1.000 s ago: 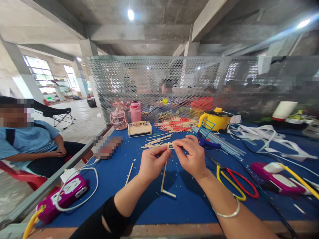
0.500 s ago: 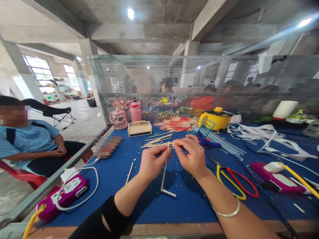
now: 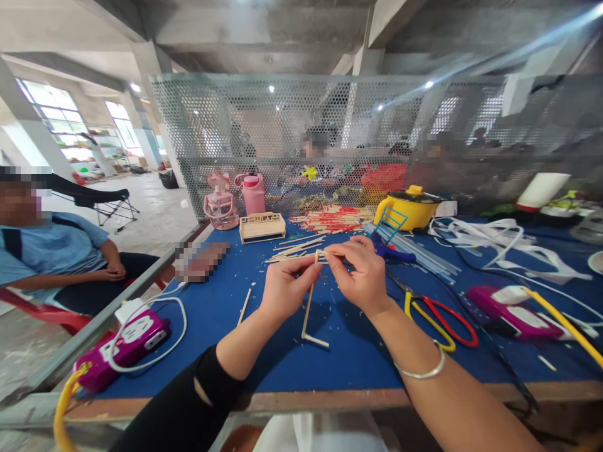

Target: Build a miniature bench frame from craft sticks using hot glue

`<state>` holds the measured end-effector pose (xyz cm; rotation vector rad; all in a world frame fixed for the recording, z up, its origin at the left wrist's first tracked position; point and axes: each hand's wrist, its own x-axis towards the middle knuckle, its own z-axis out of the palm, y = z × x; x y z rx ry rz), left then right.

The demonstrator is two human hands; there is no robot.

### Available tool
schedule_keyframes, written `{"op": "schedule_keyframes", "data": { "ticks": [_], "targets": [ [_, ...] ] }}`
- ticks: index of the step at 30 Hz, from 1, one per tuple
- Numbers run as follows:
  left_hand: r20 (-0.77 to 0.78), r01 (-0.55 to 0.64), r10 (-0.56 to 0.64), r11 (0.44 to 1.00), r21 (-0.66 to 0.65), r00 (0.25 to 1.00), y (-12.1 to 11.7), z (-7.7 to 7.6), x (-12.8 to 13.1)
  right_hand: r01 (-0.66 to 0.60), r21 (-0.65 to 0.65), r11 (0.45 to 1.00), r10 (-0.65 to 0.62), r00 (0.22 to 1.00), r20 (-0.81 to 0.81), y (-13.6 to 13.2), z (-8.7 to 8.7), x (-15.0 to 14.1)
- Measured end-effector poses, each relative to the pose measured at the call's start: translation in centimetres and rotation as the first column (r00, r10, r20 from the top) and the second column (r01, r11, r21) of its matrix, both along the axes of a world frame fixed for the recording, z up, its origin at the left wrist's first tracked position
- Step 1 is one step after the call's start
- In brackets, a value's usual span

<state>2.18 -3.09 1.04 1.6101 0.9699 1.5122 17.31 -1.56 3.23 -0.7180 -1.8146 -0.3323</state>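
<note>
My left hand (image 3: 288, 287) pinches a thin wooden stick frame (image 3: 308, 314), which hangs below the fingers and bends to the right at its bottom corner. Close beside it, my right hand (image 3: 360, 276) is closed with its fingertips on a light wooden piece at the frame's top joint. The fingers partly cover that joint. Loose wooden sticks (image 3: 296, 248) lie just beyond the hands. A blue glue gun (image 3: 393, 252) rests past my right hand, near scissors (image 3: 419, 307) with one yellow and one red handle.
Behind stand a small wooden stick model (image 3: 262, 228), a pink bottle (image 3: 253, 194), a clear bottle (image 3: 221, 208) and a yellow pot (image 3: 409, 210). Purple power strips (image 3: 136, 348) lie at both sides with cables. A perforated metal screen (image 3: 273, 135) edges the table. A person (image 3: 70, 251) sits at left.
The view has tilted down, so the table's front edge shows more. Both hands stay at the joint, and slightly more of the wooden corner shows between the fingertips.
</note>
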Motion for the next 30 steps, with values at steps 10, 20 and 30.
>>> {"op": "schedule_keyframes", "data": {
  "ticks": [10,20,30],
  "targets": [
    [0.006,0.009,-0.009,0.999,-0.041,1.0,-0.3,0.4,0.0,-0.007,-0.003,1.0,0.007,1.0,-0.004,-0.2,0.2,0.0],
    [-0.019,0.052,-0.052,0.998,-0.04,0.998,-0.5,0.6,0.0,-0.026,-0.061,0.998,0.023,0.998,-0.051,-0.6,0.1,-0.2],
    [0.178,0.076,-0.037,0.973,-0.217,0.983,-0.4,1.3,0.4,-0.296,-0.066,0.953,0.235,0.86,-0.454,0.2,-0.9,0.5]
  ]
}}
